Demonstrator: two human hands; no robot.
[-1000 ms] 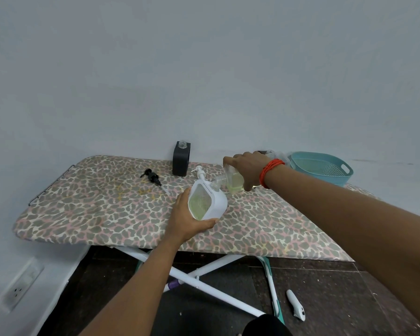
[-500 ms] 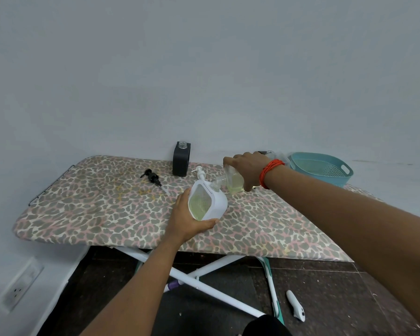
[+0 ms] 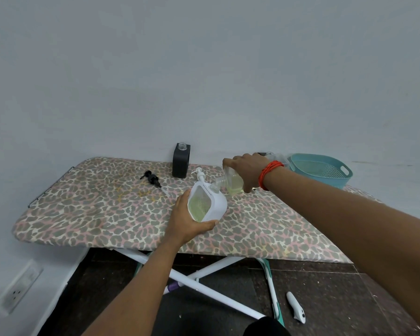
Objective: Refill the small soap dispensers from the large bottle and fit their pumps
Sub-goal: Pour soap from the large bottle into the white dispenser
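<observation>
The white dispenser [image 3: 212,202] is off the ironing board [image 3: 95,204], tipped and cradled in our left grip [image 3: 186,224], with the thumb up one side and the fingers curled under its base. Our right grip [image 3: 247,170] is wrapped round the clear bottle [image 3: 233,184], which is tilted so that its neck meets the dispenser's filling hole. We judge the dispenser to be a stiff plastic shell, light in itself, with the yellowish soap behind its window adding weight. Any dribble would make its smooth sides slippery, so we would hold it low, palm under the base and well away from the hole. The bottle looks thin-walled and likely to give if squeezed, so a gentle hold round its body suits it. The white pump [image 3: 199,174] shows just behind the dispenser. The black dispenser [image 3: 181,161] stands open-necked, with its black pump [image 3: 152,178] lying nearby.
</observation>
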